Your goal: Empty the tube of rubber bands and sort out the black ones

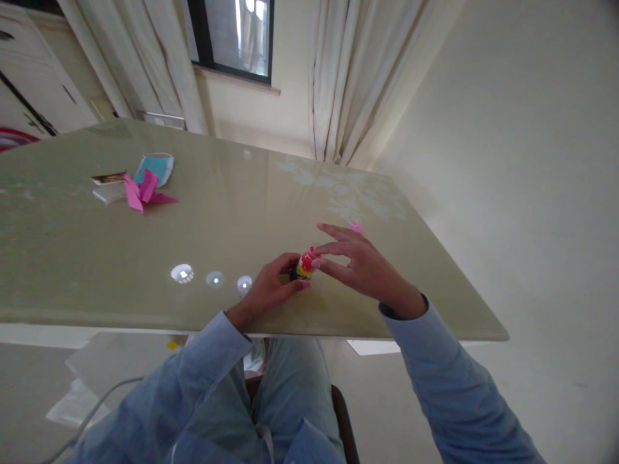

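Note:
My left hand (273, 283) is closed around a small bottle (306, 263) with a red top and a yellow and dark label. The bottle is tilted slightly to the right, just above or on the table; I cannot tell which. My right hand (355, 258) is beside the bottle's top with its fingers spread. Its thumb and index fingertips are at the red top, possibly touching it. Just behind the right hand lies a small pink piece (356, 225), partly covered by the fingers.
On the left of the glossy greenish table (227, 193) lie a pink folded paper figure (145, 190), a blue face mask (157, 169) and a small whitish packet (109, 192). The table's near edge runs above my lap. A wall (532, 161) is on the right.

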Demonstrator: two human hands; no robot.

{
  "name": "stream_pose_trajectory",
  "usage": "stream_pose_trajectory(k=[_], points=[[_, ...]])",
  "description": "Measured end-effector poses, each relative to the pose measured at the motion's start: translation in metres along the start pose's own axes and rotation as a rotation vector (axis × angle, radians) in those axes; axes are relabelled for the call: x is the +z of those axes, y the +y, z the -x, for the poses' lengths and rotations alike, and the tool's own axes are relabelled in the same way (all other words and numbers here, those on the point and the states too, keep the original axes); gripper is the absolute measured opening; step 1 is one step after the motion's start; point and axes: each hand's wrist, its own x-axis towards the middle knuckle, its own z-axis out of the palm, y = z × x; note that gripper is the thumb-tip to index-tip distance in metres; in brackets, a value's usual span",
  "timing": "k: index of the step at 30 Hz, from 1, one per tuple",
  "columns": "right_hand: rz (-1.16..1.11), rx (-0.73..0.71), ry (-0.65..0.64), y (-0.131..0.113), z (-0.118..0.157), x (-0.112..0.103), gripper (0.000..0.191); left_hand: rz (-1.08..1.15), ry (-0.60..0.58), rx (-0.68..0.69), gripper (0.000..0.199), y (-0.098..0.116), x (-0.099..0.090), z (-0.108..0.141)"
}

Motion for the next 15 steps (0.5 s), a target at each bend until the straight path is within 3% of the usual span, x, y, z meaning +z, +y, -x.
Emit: stream_pose_trajectory(k=[8,15], points=[[-0.085,0.021,0.108,-0.0036,0.0036,-0.0088,0.017,0.011,0.006,-0.018,0.047,0.0009,0.0005,0.0003],[-0.062,-0.036,0.093,-0.0024,0.0075,-0.0005,0.02,0.012,0.007,-0.014,0.046,0.0038,0.0005,0.0006]])
